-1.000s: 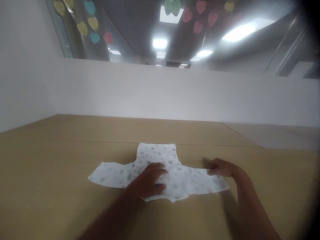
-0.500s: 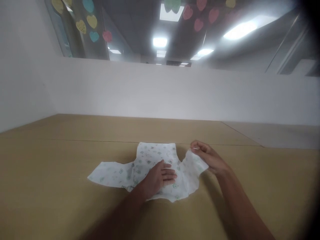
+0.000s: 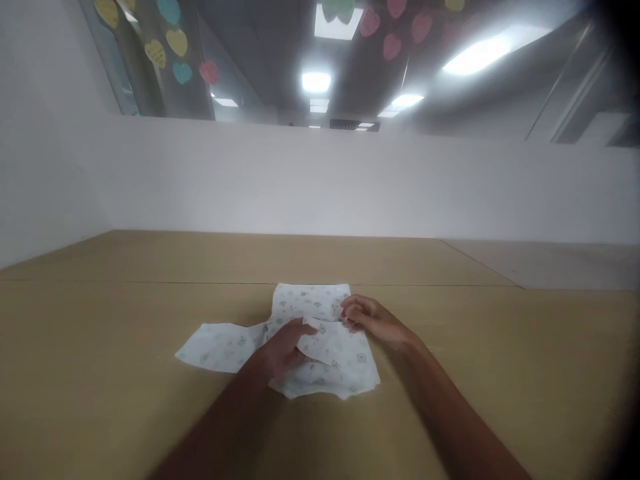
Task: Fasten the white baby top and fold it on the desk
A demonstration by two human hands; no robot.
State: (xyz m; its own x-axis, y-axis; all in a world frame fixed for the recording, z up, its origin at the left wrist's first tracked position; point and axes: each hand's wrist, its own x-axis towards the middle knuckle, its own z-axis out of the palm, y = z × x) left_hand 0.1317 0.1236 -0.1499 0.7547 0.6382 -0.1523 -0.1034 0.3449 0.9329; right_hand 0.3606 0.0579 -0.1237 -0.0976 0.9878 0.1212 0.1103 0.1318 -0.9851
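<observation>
A small white baby shirt (image 3: 310, 300) with a green and grey print lies spread on the table. Its left sleeve (image 3: 215, 347) stretches out to the side, while the right sleeve (image 3: 323, 345) is folded inward across the body. My left hand (image 3: 284, 345) is closed on that folded sleeve's end, thumb on top and fingers hidden underneath. At the upper right of the fold, my right hand (image 3: 377, 321) has its fingers curled together on the cloth near the shoulder.
The wooden table (image 3: 110, 360) has a seam running across behind the shirt. A white wall (image 3: 280, 180) rises at its back, with a glass pane (image 3: 280, 60) above bearing heart-shaped paper notes (image 3: 177, 42). A grey surface (image 3: 560, 263) adjoins at the right.
The right sleeve has gone from sticking out to lying over the body. My right hand has moved left with it; my left hand has shifted left from lying flat to gripping the sleeve end.
</observation>
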